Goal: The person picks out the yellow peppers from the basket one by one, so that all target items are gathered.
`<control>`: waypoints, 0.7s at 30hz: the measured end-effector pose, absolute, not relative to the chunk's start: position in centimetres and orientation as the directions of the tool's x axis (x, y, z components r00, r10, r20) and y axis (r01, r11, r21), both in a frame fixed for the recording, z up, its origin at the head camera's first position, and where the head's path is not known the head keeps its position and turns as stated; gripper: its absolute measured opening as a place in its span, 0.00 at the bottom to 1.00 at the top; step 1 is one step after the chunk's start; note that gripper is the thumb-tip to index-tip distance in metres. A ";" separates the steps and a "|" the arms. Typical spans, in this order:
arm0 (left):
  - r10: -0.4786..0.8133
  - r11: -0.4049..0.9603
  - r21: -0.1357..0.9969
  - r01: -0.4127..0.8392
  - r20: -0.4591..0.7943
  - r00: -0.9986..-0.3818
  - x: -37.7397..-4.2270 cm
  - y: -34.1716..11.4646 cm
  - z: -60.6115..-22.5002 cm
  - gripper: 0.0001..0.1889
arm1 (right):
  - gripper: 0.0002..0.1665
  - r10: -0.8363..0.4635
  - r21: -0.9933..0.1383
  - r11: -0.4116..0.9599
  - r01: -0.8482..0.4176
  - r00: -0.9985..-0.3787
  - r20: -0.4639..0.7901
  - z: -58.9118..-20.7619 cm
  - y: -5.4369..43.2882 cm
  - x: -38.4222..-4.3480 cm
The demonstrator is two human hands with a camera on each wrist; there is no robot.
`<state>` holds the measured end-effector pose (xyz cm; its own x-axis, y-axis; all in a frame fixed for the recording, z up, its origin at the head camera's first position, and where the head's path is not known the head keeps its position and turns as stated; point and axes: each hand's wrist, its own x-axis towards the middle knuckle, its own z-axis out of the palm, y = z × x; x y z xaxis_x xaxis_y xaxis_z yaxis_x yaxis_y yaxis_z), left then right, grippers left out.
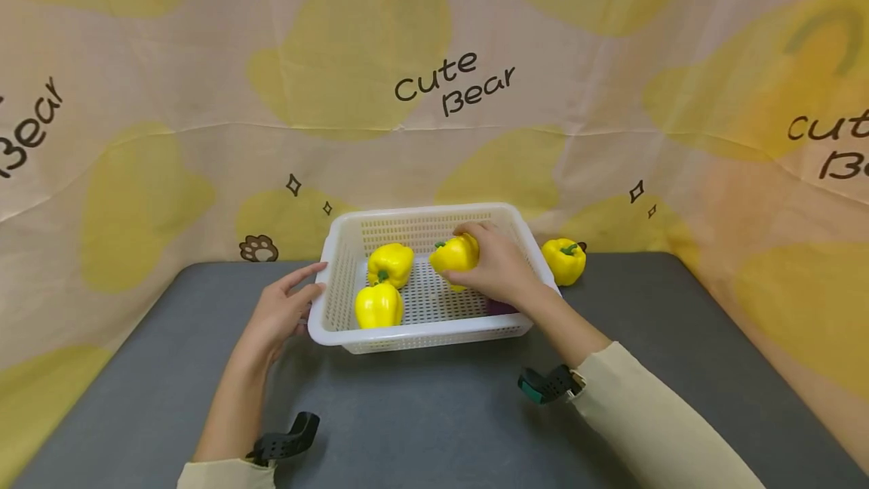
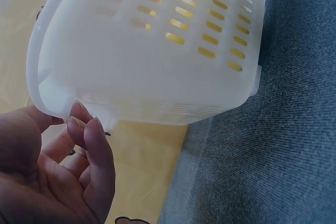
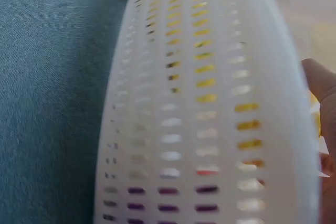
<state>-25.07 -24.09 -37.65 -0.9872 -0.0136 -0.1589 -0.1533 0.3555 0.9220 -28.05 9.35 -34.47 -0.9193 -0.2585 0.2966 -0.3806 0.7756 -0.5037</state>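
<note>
A white perforated plastic basket (image 1: 421, 334) stands on the dark table. My left hand (image 1: 280, 312) grips its left rim; in the left wrist view, the fingers (image 2: 97, 153) curl under the rim at the corner. Inside the basket, my right hand (image 1: 498, 266) holds a yellow bell pepper (image 1: 453, 253) between thumb and fingers, its stem facing left. Two more yellow bell peppers, a rear one (image 1: 391, 262) and a front one (image 1: 379, 306), lie in the left half. A dark purple item (image 1: 501, 307) sits in the front right corner, partly hidden by my right wrist.
Outside the basket, another yellow bell pepper (image 1: 563, 261) lies by its right side, near the table's back edge. Behind the grey table (image 1: 421, 413) hangs a printed cloth (image 1: 380, 44) with bear lettering. Each wrist wears a black strap.
</note>
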 end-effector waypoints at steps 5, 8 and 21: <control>-0.029 0.363 0.918 -0.159 -0.160 -0.987 -25.0 -24.4 -37.7 0.28 | 0.43 -0.227 -0.520 0.754 -0.402 -0.902 0.368 -33.2 10.6 -26.7; -0.031 0.361 0.918 -0.162 -0.162 -0.986 -24.9 -24.6 -37.8 0.29 | 0.46 -0.217 -0.540 0.736 -0.407 -0.899 0.381 -32.7 11.4 -26.0; -0.024 0.370 0.916 -0.154 -0.156 -0.987 -25.1 -24.3 -38.0 0.28 | 0.38 -0.128 -0.523 0.748 -0.408 -0.862 0.490 -33.0 16.3 -22.9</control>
<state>-25.06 -24.28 -38.02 -0.9874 -0.0237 -0.1565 -0.1541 0.3700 0.9162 -22.94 16.26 -33.03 -0.8622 -0.1276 0.4903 -0.4082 0.7481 -0.5232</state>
